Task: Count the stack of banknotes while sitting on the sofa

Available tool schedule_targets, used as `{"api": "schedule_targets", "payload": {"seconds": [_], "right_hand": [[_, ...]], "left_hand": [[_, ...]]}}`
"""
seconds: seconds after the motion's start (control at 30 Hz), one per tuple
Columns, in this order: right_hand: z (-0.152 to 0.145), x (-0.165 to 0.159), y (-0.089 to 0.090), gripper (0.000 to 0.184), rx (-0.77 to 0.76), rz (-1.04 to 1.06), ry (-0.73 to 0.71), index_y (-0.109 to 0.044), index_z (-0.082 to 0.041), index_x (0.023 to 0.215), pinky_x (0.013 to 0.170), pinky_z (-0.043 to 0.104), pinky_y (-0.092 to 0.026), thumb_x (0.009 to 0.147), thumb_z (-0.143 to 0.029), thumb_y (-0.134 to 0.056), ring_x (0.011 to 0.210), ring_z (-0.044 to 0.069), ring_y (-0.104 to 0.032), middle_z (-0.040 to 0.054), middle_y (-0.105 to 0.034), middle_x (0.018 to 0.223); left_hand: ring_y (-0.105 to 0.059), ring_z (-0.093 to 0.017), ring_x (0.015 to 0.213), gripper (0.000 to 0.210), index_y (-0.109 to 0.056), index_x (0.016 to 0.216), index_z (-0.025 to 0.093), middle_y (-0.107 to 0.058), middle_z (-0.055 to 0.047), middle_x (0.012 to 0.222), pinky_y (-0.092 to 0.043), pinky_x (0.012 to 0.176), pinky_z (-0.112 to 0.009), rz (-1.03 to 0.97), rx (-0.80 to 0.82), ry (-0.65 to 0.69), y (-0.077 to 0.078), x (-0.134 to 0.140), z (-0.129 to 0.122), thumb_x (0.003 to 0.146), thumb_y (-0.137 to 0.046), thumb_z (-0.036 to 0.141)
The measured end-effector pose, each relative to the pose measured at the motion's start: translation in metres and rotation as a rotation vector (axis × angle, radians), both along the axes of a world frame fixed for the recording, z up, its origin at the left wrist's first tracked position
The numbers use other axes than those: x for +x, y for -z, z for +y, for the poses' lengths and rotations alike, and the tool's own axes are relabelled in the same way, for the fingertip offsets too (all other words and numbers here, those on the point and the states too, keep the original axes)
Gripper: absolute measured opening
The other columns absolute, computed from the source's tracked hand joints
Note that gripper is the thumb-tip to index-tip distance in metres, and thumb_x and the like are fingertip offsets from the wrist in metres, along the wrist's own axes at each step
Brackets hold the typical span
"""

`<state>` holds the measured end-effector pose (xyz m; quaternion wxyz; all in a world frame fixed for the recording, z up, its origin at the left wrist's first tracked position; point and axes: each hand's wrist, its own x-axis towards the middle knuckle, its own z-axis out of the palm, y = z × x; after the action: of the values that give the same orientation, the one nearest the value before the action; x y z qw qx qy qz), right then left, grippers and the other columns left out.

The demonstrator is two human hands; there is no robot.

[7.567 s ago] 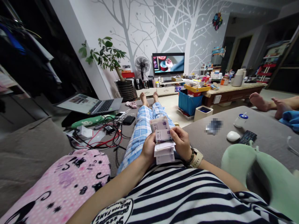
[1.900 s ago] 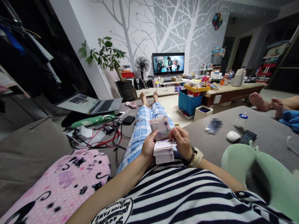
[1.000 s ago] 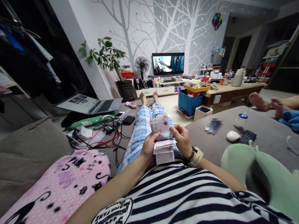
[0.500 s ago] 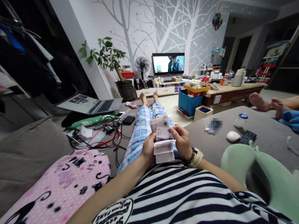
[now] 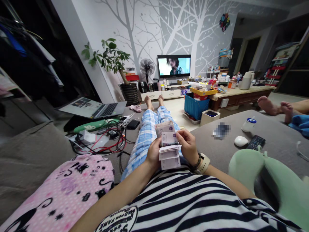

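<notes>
In front of my lap I hold a stack of small printed paper cards (image 5: 169, 138), whitish with dark print and purple pictures. My left hand (image 5: 154, 151) is closed around its left side, with the thumb on the edge. At the upper right edge, my right hand (image 5: 188, 145) pinches the top card between thumb and fingers. Below, folded-over cards (image 5: 170, 162) hang in overlapping layers towards my striped shirt. I cannot tell how they are joined. My legs in blue checked trousers (image 5: 142, 141) stretch out behind the stack.
To the left are an open laptop (image 5: 108, 109), tangled cables (image 5: 118, 135) and a pink cushion (image 5: 79, 190). On the right lie a white mouse (image 5: 240, 141), a black keyboard (image 5: 256, 142), a lidded cup (image 5: 248, 125) and a green neck pillow (image 5: 243, 164). Another person's feet (image 5: 267, 105) rest beyond.
My hands and the cards stay almost where they were, with only a tiny shift at the top card. The television picture has changed.
</notes>
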<state>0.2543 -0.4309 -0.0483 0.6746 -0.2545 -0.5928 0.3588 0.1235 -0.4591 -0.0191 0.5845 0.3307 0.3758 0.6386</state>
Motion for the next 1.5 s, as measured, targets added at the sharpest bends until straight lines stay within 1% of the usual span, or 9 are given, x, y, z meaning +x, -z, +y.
{"api": "schedule_targets", "payload": {"seconds": [0.17,0.33,0.5,0.87,0.97,1.2,1.3,1.5], "right_hand": [[0.0014,0.0003,0.0018,0.020,-0.005,-0.001,-0.014,-0.064,-0.020,0.081,0.060,0.028,-0.037,0.091,-0.038,-0.062,0.062,0.014,-0.047,-0.0021,-0.054,0.067],[0.0003,0.0009,0.0012,0.022,0.003,0.005,-0.028,-0.064,-0.020,0.079,0.060,0.028,-0.036,0.092,-0.038,-0.062,0.060,0.013,-0.044,-0.0029,-0.051,0.065],[-0.0023,0.0017,-0.0014,0.024,0.008,-0.017,-0.006,-0.063,-0.020,0.078,0.060,0.028,-0.035,0.092,-0.039,-0.060,0.061,0.014,-0.044,-0.0027,-0.051,0.064],[-0.0046,0.0019,-0.0047,0.027,0.006,-0.037,0.009,-0.062,-0.021,0.077,0.060,0.029,-0.035,0.092,-0.042,-0.060,0.061,0.014,-0.043,-0.0023,-0.050,0.064],[-0.0049,0.0021,-0.0056,0.026,0.017,-0.034,0.000,-0.061,-0.021,0.077,0.060,0.029,-0.035,0.093,-0.042,-0.060,0.061,0.014,-0.043,-0.0023,-0.051,0.065],[-0.0054,0.0021,-0.0061,0.030,0.005,-0.044,0.004,-0.060,-0.020,0.075,0.059,0.028,-0.034,0.093,-0.045,-0.059,0.060,0.014,-0.042,-0.0030,-0.048,0.064],[-0.0053,0.0020,-0.0061,0.031,0.005,-0.045,0.003,-0.060,-0.021,0.075,0.059,0.029,-0.034,0.093,-0.046,-0.059,0.060,0.014,-0.042,-0.0029,-0.048,0.064],[-0.0048,0.0020,-0.0058,0.030,0.008,-0.044,-0.004,-0.059,-0.021,0.075,0.059,0.029,-0.035,0.093,-0.045,-0.059,0.061,0.014,-0.042,-0.0029,-0.048,0.064]], "left_hand": [[-0.072,-0.027,0.080,0.011,-0.067,0.066,0.016,-0.073,-0.007,0.070,-0.054,0.065,-0.031,-0.027,-0.008,0.006,0.0018,0.0001,0.0021,0.062,-0.073,0.023],[-0.072,-0.028,0.081,0.013,-0.066,0.065,0.015,-0.074,-0.007,0.071,-0.054,0.066,-0.031,-0.026,0.013,-0.006,0.0040,-0.0009,0.0039,0.061,-0.074,0.023],[-0.072,-0.028,0.082,0.012,-0.066,0.067,0.016,-0.074,-0.007,0.072,-0.055,0.069,-0.032,-0.039,0.013,0.004,0.0057,-0.0016,0.0047,0.061,-0.074,0.023],[-0.072,-0.027,0.083,0.012,-0.069,0.072,0.014,-0.075,-0.006,0.074,-0.055,0.070,-0.031,0.023,0.034,0.008,0.0064,-0.0035,0.0044,0.064,-0.074,0.023],[-0.072,-0.027,0.084,0.013,-0.071,0.073,0.014,-0.075,-0.006,0.074,-0.054,0.070,-0.031,0.043,0.037,0.008,0.0056,-0.0033,0.0040,0.066,-0.075,0.024],[-0.072,-0.027,0.084,0.014,-0.071,0.071,0.014,-0.075,-0.006,0.072,-0.054,0.069,-0.031,0.046,0.019,0.000,-0.0003,-0.0011,0.0008,0.065,-0.078,0.026],[-0.072,-0.027,0.084,0.014,-0.071,0.072,0.014,-0.075,-0.006,0.074,-0.055,0.070,-0.032,0.030,0.026,-0.002,0.0003,-0.0014,0.0016,0.065,-0.078,0.025],[-0.072,-0.027,0.087,0.011,-0.070,0.067,0.015,-0.075,-0.006,0.074,-0.055,0.071,-0.031,0.044,0.048,0.000,0.0024,-0.0021,0.0025,0.066,-0.076,0.023]]}}
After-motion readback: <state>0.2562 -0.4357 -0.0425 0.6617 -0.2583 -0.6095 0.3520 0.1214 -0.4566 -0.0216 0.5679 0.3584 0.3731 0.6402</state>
